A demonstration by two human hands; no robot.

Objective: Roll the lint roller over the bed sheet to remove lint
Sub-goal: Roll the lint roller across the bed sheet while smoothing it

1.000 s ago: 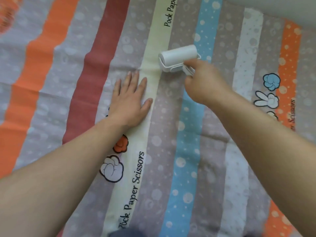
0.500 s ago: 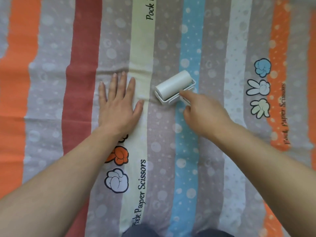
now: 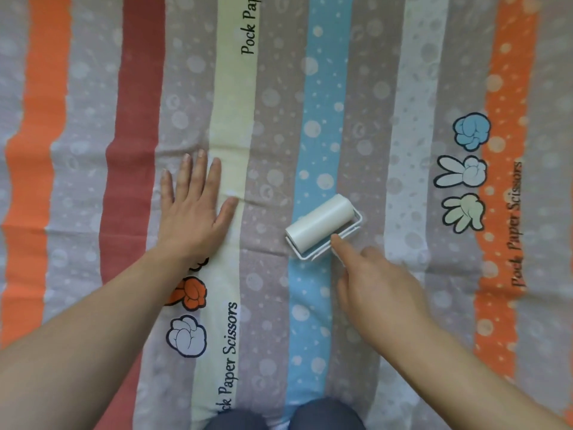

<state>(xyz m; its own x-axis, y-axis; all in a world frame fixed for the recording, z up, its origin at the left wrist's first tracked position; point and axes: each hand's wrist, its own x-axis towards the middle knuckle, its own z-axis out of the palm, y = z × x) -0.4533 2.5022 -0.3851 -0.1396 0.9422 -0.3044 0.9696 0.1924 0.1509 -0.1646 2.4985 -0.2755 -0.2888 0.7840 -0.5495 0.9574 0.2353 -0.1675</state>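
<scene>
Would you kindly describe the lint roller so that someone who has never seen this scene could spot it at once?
Start from the striped bed sheet and find its light blue stripe running up the middle. Lying across that stripe, held by the right hand, is the lint roller: a plain white cylinder in a white frame, the only raised object among flat cartoon prints.

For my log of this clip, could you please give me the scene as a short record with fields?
surface: striped sheet with printed cartoon hands
tool: white roller, lying on the sheet, askew across the blue stripe
left hand: flat on the sheet, fingers spread, apart from the roller
right hand: holds the roller's handle, index finger stretched to its frame; the hand is blurred
</scene>
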